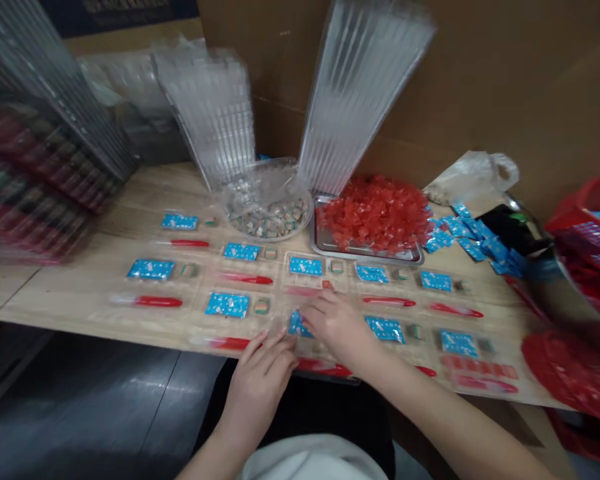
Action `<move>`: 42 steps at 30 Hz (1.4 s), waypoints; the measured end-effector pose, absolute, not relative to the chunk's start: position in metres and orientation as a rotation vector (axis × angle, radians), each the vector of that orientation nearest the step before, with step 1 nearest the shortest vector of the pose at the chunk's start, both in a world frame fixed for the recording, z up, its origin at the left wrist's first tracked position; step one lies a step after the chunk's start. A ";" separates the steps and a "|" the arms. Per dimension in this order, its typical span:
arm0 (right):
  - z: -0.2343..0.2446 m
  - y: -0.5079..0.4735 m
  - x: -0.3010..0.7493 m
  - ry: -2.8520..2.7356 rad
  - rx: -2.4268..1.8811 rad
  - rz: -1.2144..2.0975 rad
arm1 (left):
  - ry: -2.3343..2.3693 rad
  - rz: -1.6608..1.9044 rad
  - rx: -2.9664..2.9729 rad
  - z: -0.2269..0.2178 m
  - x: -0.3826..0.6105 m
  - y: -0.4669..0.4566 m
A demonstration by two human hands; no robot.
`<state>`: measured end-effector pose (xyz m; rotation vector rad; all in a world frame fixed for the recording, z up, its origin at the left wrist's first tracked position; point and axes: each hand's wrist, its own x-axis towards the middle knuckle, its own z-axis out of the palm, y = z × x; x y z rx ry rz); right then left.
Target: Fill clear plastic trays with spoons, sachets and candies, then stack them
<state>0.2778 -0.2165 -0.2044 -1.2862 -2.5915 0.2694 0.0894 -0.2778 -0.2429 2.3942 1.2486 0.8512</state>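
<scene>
Tall tray stacks (365, 93) block the back (the bowl (265, 238) too); bare table (70, 290) lies front-left.

Right hand (337, 323) partly covering blue packet (296, 325), near middle; left hand (266, 365) just left, at near edge of table (70, 300). Far: red pieces (377, 212) heaped on metal tray (324, 240).

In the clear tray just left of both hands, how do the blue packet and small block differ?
The blue packet is flat; the small block is chunkier and smaller. The packet is blue with pale marks, the block tan and greenish. Both lie in the clear tray.
</scene>
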 end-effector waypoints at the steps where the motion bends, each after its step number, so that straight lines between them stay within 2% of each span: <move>1: -0.204 -0.211 0.282 -2.573 -1.282 0.279 | 1.246 0.862 2.410 -0.243 0.090 -0.277; 3: -0.204 -0.190 0.298 -2.414 -1.399 0.311 | 1.223 0.860 2.463 -0.242 0.091 -0.275; 7: -0.210 -0.124 0.341 -1.820 -2.003 0.234 | 1.162 0.836 2.549 -0.237 0.089 -0.276; 10: -0.218 -0.099 0.355 -1.699 -2.085 0.319 | 1.161 0.896 2.487 -0.229 0.087 -0.277; 13: -0.209 -0.120 0.345 -1.651 -1.865 0.511 | 1.160 0.977 2.198 -0.219 0.092 -0.266; 17: -0.181 -0.185 0.317 -1.420 -1.225 1.331 | 1.156 1.066 1.445 -0.203 0.114 -0.240; 20: -0.172 -0.219 0.303 -1.291 -1.061 1.542 | 1.021 1.058 1.057 -0.195 0.130 -0.233; 27: -0.195 -0.242 0.298 -1.158 -0.961 1.618 | 0.833 0.864 0.683 -0.202 0.133 -0.256; 37: -0.201 -0.259 0.288 -1.172 -1.062 1.431 | 1.146 1.091 1.286 -0.201 0.128 -0.264; 42: -0.202 -0.272 0.287 -1.485 -1.265 1.067 | 1.140 1.032 1.253 -0.208 0.124 -0.271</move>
